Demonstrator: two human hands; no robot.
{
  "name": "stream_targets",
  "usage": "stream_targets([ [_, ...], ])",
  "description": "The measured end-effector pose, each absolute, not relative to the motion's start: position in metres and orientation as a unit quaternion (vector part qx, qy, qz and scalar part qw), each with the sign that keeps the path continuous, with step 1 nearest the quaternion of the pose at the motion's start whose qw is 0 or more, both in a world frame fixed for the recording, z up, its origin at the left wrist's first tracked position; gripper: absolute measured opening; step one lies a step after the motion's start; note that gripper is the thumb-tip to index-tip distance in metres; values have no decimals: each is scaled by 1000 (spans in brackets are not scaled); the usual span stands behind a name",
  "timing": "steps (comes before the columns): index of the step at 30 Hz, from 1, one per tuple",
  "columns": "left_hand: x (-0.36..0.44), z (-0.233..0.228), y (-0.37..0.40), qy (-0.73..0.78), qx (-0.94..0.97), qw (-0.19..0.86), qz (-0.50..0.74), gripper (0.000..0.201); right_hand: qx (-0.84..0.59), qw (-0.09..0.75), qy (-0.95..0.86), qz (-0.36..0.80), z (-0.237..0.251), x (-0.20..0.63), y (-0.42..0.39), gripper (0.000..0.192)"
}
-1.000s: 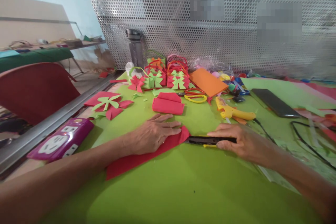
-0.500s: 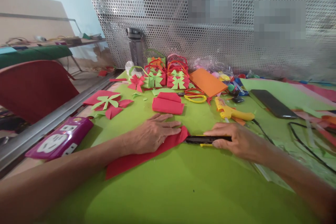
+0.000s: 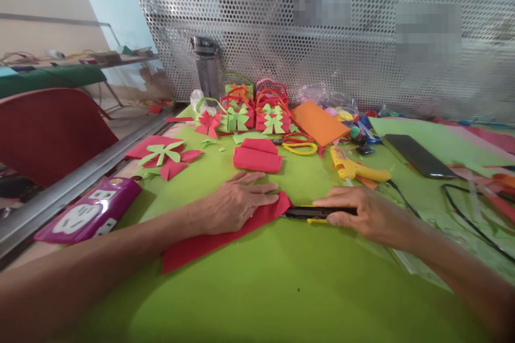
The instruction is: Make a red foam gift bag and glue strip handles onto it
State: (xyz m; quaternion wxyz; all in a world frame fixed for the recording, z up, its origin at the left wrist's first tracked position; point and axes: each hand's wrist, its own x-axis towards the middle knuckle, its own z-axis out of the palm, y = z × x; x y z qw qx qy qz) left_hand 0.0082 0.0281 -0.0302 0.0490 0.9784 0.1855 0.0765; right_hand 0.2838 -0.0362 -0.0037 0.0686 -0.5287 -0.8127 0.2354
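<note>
From where I stand, taking twelve o'clock as straight away from the person, a red strip [image 3: 261, 217] lies flat on the green surface [image 3: 298, 268] near the middle of the work area, partly under the left hand [image 3: 231, 204]. Its long axis runs from eight o'clock to two o'clock: the wider end sits at eight, the narrower end points to two.

The left hand is palm down on it, pressed flat, fingers a little apart and reaching towards two o'clock. The right hand [image 3: 350, 211] is wrapped round a long black tool [image 3: 301, 213] with yellow edging, thumb on the near side, fingers on the far side. The tool lies along the three-to-nine line, its nine o'clock end meeting the strip's tip; I can't tell exactly what kind of tool it is, or whether the tip sits inside it.

I'd judge the step in hand to be working that tip while the other hand pins the paper. The next move, I'd say, calls for firm pressure on the left and a level, square tool on the right, or the narrow end could skew.

At twelve o'clock of the left hand, just beyond its fingers, rests a folded red piece [image 3: 257, 159].
</note>
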Motion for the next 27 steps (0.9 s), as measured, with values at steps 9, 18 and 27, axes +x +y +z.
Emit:
stream_targets([
  [9, 8, -41, 32, 188, 975, 53, 104, 48, -520, 54, -813, 257, -4, 287, -34, 32],
  [18, 7, -41, 33, 184, 976, 55, 102, 49, -508, 54, -820, 256, -6, 283, -36, 32],
  [27, 7, -43, 34, 172, 978, 46, 107, 47, -517, 64, -810, 269, -5, 278, -38, 30],
])
